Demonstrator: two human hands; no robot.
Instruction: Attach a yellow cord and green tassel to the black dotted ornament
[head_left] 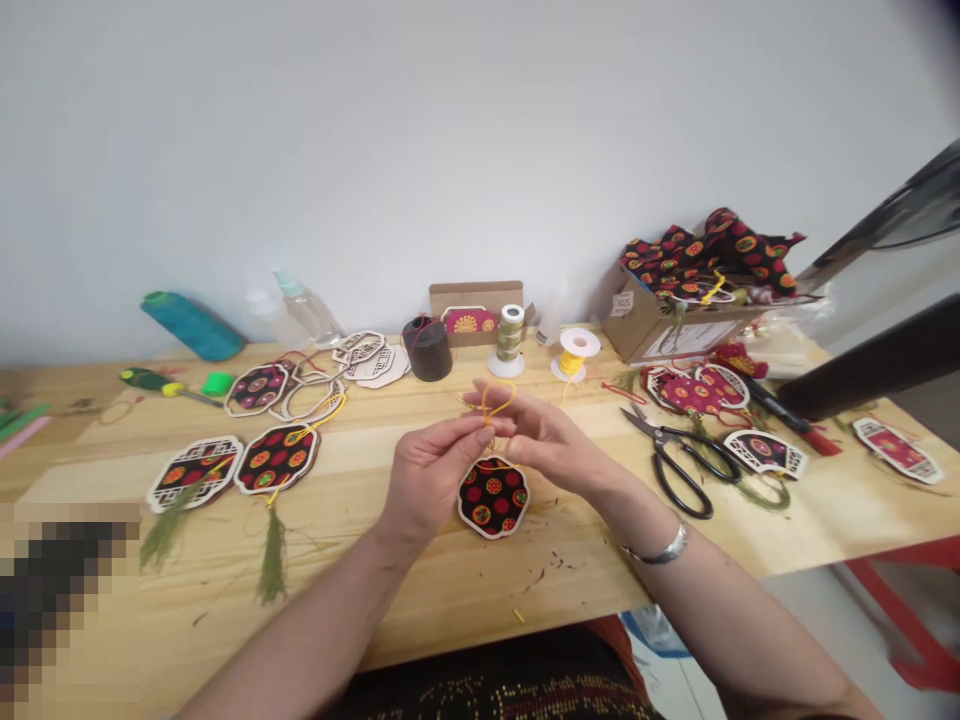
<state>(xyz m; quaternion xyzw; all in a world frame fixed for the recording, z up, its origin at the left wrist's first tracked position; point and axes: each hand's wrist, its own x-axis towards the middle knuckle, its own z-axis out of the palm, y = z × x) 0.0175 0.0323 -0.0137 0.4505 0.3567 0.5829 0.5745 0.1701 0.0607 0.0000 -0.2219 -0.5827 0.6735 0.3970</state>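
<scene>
My left hand (435,470) and my right hand (536,435) meet above the middle of the wooden table (450,590). Both pinch a thin yellow cord (496,400) that loops up between the fingertips. From the cord hangs a small ornament (493,496), a white frame around black fabric with red and green circles. It rests just above the table, between my wrists. A silver bangle (664,550) circles my right wrist.
Black scissors (679,460) lie right of my hands. Finished ornaments with green tassels (274,460) lie at the left, with empty frames (367,360) behind. Spools of thread (574,352) stand at the back. A cardboard box of patterned fabric (697,290) sits back right.
</scene>
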